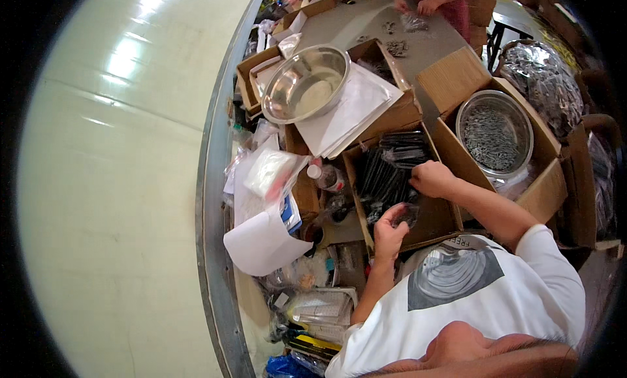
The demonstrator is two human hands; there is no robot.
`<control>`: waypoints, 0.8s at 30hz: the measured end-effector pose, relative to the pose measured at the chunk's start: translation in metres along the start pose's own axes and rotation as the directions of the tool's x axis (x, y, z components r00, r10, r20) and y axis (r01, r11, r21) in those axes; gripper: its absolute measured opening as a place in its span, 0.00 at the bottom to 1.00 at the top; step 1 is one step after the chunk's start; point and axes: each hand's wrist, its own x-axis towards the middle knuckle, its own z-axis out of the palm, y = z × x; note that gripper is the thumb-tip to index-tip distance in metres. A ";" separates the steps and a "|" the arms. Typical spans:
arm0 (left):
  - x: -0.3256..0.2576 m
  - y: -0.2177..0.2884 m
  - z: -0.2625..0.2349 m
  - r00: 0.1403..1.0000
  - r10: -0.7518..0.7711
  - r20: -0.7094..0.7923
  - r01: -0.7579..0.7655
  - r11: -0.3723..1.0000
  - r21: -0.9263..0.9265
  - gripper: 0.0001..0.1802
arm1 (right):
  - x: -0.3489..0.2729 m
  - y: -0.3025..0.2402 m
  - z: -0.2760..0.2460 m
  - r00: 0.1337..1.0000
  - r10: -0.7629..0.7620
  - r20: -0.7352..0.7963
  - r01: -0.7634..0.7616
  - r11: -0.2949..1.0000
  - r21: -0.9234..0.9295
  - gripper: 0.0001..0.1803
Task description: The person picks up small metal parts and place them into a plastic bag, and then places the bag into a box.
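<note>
Near the frame's middle, left hand [390, 226] pinches a small dark plastic packet [407, 214]; right hand [432, 179] presses curled onto black packets [392, 172] half filling the brown cardboard box [436, 222].

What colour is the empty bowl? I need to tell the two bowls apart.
Shiny silver metal; the empty bowl shows best in the head view, resting tilted on white paper.

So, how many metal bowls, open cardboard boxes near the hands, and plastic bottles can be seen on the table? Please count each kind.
Metal bowls: 2, an empty one and one filled with small metal parts
Open cardboard boxes near the hands: 2, one holding dark packets and one holding the filled bowl
Plastic bottles: 1
Total: 5
</note>
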 end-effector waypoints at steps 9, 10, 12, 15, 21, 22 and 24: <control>-0.010 -0.003 -0.019 0.990 0.012 -0.141 -0.013 1.000 -0.006 0.26 | 0.052 0.000 0.053 0.999 -0.005 -0.032 -0.008 0.911 -0.413 0.10; -0.011 -0.001 -0.016 0.990 0.012 -0.138 -0.009 1.000 0.018 0.26 | 0.051 0.000 0.053 1.000 0.024 -0.005 -0.024 0.920 -0.392 0.10; -0.008 0.000 -0.007 0.994 0.006 -0.112 -0.004 1.000 0.017 0.26 | 0.048 0.006 0.064 0.995 0.027 -0.096 -0.061 0.927 -0.370 0.10; -0.003 0.003 -0.003 0.996 0.039 -0.079 -0.036 0.999 0.041 0.25 | 0.040 0.007 0.060 0.999 0.023 -0.041 -0.037 0.926 -0.375 0.11; 0.004 0.007 -0.007 0.999 0.046 -0.026 -0.043 0.993 0.106 0.23 | 0.024 0.006 0.055 0.999 -0.018 -0.035 0.002 0.912 -0.411 0.11; 0.005 0.003 -0.009 0.999 0.034 -0.021 -0.032 0.993 0.109 0.23 | 0.019 0.004 0.051 0.999 -0.023 -0.049 0.003 0.925 -0.379 0.11; 0.007 -0.004 -0.009 0.998 0.053 -0.025 -0.048 0.983 0.176 0.23 | 0.013 0.002 0.046 0.997 -0.033 -0.076 0.008 0.949 -0.315 0.11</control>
